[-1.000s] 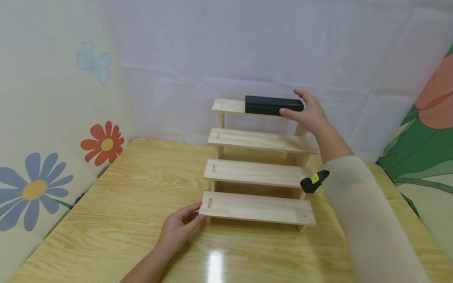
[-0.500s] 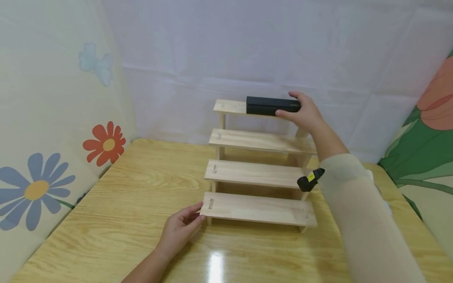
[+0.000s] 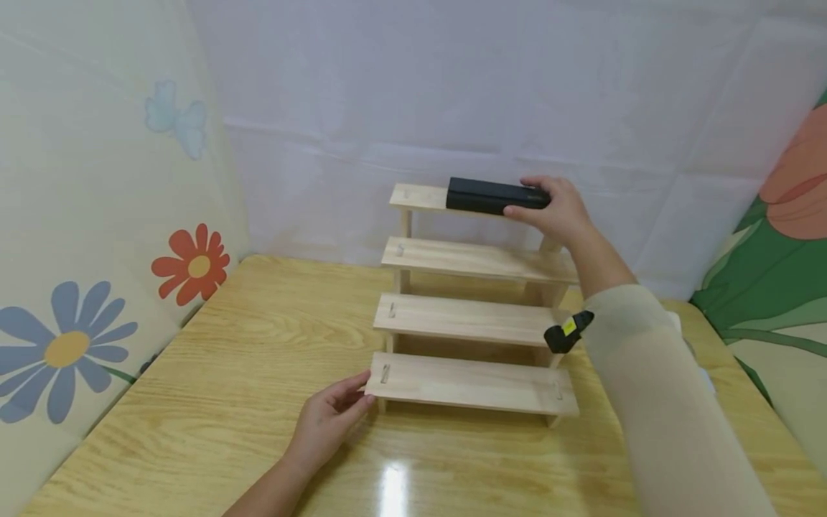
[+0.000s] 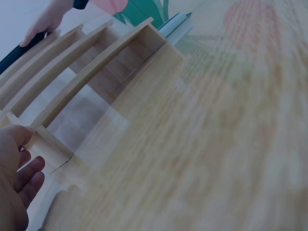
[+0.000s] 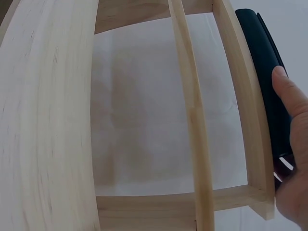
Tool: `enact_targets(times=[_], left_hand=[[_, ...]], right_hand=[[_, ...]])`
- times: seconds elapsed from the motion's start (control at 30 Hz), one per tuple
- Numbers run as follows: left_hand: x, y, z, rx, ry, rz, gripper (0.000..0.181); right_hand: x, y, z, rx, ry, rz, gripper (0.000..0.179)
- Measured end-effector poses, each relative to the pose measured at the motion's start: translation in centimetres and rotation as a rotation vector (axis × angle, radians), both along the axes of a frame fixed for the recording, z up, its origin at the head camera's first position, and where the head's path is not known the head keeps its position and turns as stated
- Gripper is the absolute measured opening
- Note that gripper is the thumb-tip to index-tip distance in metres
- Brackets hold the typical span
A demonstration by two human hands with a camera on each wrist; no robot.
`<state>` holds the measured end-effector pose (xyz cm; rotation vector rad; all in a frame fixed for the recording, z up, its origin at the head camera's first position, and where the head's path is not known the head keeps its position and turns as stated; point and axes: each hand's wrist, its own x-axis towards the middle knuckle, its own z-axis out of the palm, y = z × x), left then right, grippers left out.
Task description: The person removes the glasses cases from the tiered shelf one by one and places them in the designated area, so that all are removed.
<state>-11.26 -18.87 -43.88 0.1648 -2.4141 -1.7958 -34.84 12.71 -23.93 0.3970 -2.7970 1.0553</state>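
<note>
A wooden stand of stepped shelves (image 3: 461, 379) stands on the table. Along its top shelf (image 3: 420, 195) lies a long black case (image 3: 481, 196) with small lettering near its right end. My right hand (image 3: 557, 208) grips that right end, thumb on the front and fingers behind. In the right wrist view the thumb lies along the dark case (image 5: 264, 72). At the lowest shelf's left end, my left hand (image 3: 329, 416) pinches the corner between thumb and fingers. The left wrist view shows the thumb at the board's edge (image 4: 91, 72), the lower fingers loosely bent.
The wood-grain table (image 3: 278, 337) extends around the stand. Close behind rises a white cloth backdrop (image 3: 362, 93), with flower-printed panels at left (image 3: 97, 215) and right (image 3: 782, 237). Pale objects (image 3: 707, 380) show partly behind my right sleeve.
My right hand has moved slightly left on the case, and its raised fingers have come down behind it. The case has shifted slightly left along the top shelf. My left hand keeps its place.
</note>
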Motion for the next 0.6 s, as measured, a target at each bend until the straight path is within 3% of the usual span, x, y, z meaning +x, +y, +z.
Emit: enact_targets(times=[0.37,0.6], left_hand=[[-0.02,-0.02,-0.07,-0.007,0.010,0.000,0.037],[-0.05,0.00,-0.13,-0.005,0.007,0.002,0.037]], right_hand=[[-0.07,0.05,-0.15,-0.050,-0.030,0.070,0.069],[0.07,-0.01,-0.32,-0.028,-0.035,0.049,0.071]])
